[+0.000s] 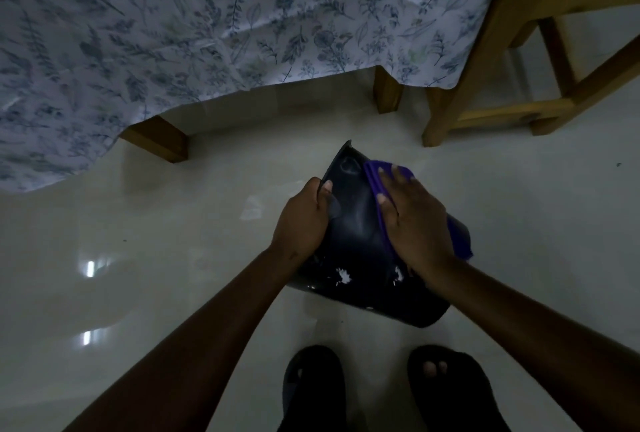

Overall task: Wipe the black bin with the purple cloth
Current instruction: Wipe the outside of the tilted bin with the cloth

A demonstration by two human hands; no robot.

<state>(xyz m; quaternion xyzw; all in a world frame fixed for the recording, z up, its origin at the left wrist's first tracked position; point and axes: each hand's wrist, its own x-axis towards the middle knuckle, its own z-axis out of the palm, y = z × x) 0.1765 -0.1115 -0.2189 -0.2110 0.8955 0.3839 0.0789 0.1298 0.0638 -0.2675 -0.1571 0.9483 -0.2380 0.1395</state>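
The black bin (pixel 353 223) lies tipped on its side above the pale floor, its rim pointing away from me and its base nearest my feet, with white specks near the base. My left hand (pixel 303 220) grips the bin's left edge, thumb over the wall. My right hand (pixel 415 220) lies flat on the purple cloth (pixel 377 175), pressing it against the bin's upper right side. Cloth shows beyond my fingertips and below my wrist at the right; the rest is hidden under my palm.
A table draped in a blue floral cloth (pixel 207 33) stands ahead, its wooden legs (pixel 159 140) on the glossy floor (pixel 138 241). A wooden chair (pixel 485 85) stands at the right. My feet in black slippers (pixel 311 390) are just below the bin.
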